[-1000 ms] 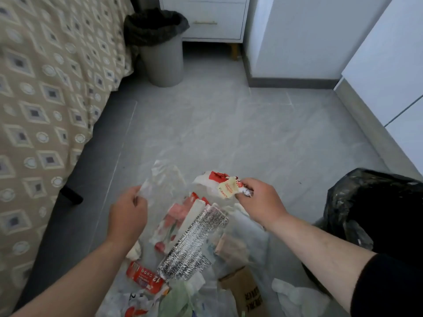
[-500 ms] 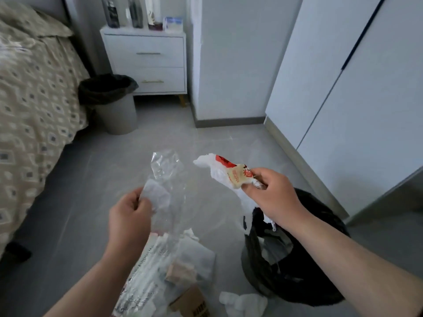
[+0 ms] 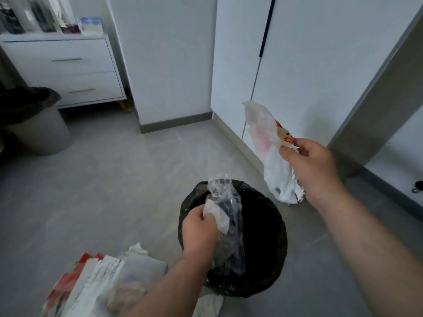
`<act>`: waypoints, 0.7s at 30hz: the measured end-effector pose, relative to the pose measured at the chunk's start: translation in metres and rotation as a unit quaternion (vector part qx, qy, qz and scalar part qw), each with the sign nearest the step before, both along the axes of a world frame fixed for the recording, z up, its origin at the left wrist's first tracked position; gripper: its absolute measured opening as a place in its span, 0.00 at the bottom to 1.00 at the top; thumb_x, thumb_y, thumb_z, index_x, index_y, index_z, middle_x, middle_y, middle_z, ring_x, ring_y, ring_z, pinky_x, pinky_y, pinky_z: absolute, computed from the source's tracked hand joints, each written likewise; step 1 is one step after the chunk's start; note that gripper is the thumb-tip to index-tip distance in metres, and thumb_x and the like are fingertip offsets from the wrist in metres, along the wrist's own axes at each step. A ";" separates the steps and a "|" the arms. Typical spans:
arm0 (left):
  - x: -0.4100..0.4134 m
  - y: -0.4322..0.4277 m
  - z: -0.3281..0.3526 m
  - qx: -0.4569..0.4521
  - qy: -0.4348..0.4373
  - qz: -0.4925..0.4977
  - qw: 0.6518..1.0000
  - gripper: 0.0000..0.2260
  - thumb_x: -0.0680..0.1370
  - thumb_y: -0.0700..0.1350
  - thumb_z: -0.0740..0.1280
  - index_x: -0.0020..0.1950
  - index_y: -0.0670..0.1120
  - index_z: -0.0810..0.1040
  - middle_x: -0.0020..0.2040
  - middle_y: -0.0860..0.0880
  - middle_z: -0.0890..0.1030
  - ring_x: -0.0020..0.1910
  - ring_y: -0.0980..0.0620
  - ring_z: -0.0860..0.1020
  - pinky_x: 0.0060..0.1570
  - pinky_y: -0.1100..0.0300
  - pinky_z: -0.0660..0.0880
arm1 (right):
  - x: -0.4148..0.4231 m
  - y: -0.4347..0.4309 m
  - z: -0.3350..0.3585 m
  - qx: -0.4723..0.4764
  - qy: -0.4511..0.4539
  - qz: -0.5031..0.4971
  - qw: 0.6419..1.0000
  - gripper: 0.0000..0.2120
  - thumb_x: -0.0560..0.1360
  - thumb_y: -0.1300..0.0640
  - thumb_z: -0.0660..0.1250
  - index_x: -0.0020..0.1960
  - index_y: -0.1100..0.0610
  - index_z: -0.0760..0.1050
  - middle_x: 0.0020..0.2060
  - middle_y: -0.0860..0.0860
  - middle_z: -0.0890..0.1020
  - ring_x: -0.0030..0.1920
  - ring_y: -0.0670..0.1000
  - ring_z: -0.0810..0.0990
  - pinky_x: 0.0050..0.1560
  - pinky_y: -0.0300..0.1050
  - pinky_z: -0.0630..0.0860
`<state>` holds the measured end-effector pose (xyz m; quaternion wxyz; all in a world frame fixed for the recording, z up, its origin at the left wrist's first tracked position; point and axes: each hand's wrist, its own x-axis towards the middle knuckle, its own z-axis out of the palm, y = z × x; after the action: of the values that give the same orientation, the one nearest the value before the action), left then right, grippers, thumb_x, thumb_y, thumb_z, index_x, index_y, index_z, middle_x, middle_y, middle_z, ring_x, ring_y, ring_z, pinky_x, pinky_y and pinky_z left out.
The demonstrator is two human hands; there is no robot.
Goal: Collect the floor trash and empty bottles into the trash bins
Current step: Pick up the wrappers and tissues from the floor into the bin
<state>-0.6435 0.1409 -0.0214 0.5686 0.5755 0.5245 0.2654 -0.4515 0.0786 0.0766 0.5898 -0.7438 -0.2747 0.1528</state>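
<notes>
The left grip (image 3: 200,229) pinches a crumpled clear plastic bag (image 3: 226,225) over the mouth of the black-lined trash bin (image 3: 282,243). The bag's lower end is hard to make out against the liner. The right grip (image 3: 313,170), beyond the bin's rim, clasps a white-and-red wrapper (image 3: 265,143). The blurred litter pile (image 3: 98,284) below the left grip is cut off by the frame's edge.

Glossy black plastic bin liner (image 3: 278,245)

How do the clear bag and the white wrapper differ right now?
The clear bag is see-through; the white wrapper is opaque with red print. The clear bag, in the left hand, hangs over the black bin; the white wrapper, in the right hand, is held off to the bin's side. Shared: both are crumpled trash, each held in one hand's grip.
</notes>
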 end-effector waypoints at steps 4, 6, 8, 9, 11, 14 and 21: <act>0.008 -0.010 -0.005 0.023 0.135 -0.115 0.984 0.15 0.79 0.46 0.60 0.64 0.43 0.72 0.58 0.45 0.77 0.59 0.45 0.75 0.48 0.60 0.67 | 0.000 -0.003 -0.014 -0.019 0.033 0.049 0.998 0.07 0.72 0.59 0.72 0.42 0.47 0.82 0.41 0.46 0.86 0.45 0.49 0.85 0.55 0.53 0.80; -0.008 -0.007 -0.008 0.106 0.160 -0.127 0.973 0.22 0.79 0.48 0.61 0.72 0.44 0.66 0.69 0.49 0.70 0.68 0.49 0.69 0.62 0.60 0.66 | -0.006 -0.004 -0.022 -0.033 0.050 0.093 0.994 0.08 0.72 0.61 0.72 0.45 0.48 0.81 0.43 0.47 0.86 0.47 0.49 0.85 0.56 0.52 0.79; -0.028 0.001 -0.013 0.217 0.217 -0.159 0.938 0.25 0.78 0.49 0.61 0.74 0.46 0.63 0.74 0.50 0.64 0.71 0.52 0.66 0.69 0.59 0.62 | -0.014 -0.001 -0.038 -0.068 0.044 0.145 0.986 0.11 0.70 0.57 0.73 0.51 0.46 0.81 0.46 0.45 0.86 0.50 0.47 0.84 0.58 0.49 0.78; -0.038 0.007 -0.019 0.240 0.251 -0.190 0.918 0.27 0.77 0.51 0.61 0.75 0.46 0.60 0.77 0.50 0.59 0.73 0.52 0.63 0.71 0.59 0.60 | -0.021 0.001 -0.050 -0.112 0.020 0.173 0.978 0.15 0.70 0.55 0.73 0.56 0.45 0.79 0.48 0.42 0.84 0.51 0.44 0.82 0.57 0.45 0.77; -0.055 0.017 -0.030 0.223 0.299 -0.268 0.888 0.36 0.75 0.57 0.61 0.78 0.46 0.50 0.79 0.51 0.47 0.77 0.53 0.51 0.74 0.59 0.53 | -0.035 0.004 -0.081 -0.211 -0.056 0.215 0.952 0.24 0.72 0.56 0.71 0.67 0.45 0.73 0.56 0.39 0.79 0.56 0.41 0.78 0.57 0.37 0.71; -0.071 0.024 -0.045 0.197 0.300 -0.346 0.867 0.51 0.66 0.67 0.65 0.78 0.51 0.39 0.77 0.57 0.34 0.77 0.57 0.45 0.74 0.60 0.53 | -0.051 0.008 -0.139 -0.315 -0.153 0.263 0.899 0.25 0.74 0.54 0.62 0.71 0.47 0.70 0.66 0.45 0.75 0.66 0.48 0.73 0.65 0.39 0.67; -0.079 0.029 -0.060 0.220 0.246 -0.328 0.885 0.57 0.61 0.66 0.69 0.77 0.51 0.37 0.73 0.62 0.30 0.73 0.65 0.39 0.73 0.65 0.51 | -0.073 0.030 -0.219 -0.592 -0.164 0.401 0.679 0.26 0.80 0.43 0.48 0.77 0.45 0.51 0.78 0.55 0.51 0.76 0.62 0.54 0.74 0.56 0.55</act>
<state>-0.7221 0.1694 -0.0814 0.3347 0.8719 0.3569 0.0216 -0.5241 0.1084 -0.1426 -0.1466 -0.7692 -0.4912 0.3814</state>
